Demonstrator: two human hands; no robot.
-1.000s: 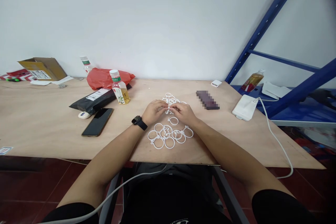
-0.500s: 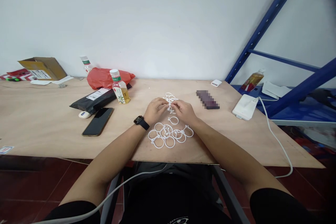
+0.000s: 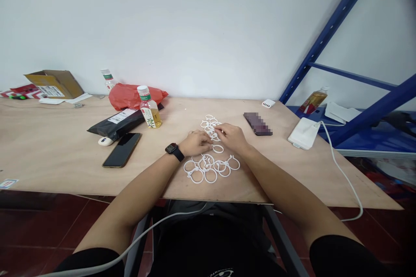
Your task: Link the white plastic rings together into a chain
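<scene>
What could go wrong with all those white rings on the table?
The right hand is working at the pile of white plastic rings, so one bump might tangle them. The loose ring just below the hands could get nudged into the group of rings nearer the edge. Those lower rings lie fairly close to the front edge of the wooden table, so one might slide off.

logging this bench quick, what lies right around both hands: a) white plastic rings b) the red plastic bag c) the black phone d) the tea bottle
a. The left hand and right hand sit among white plastic rings, with rings lying both ahead of and behind them.
</scene>
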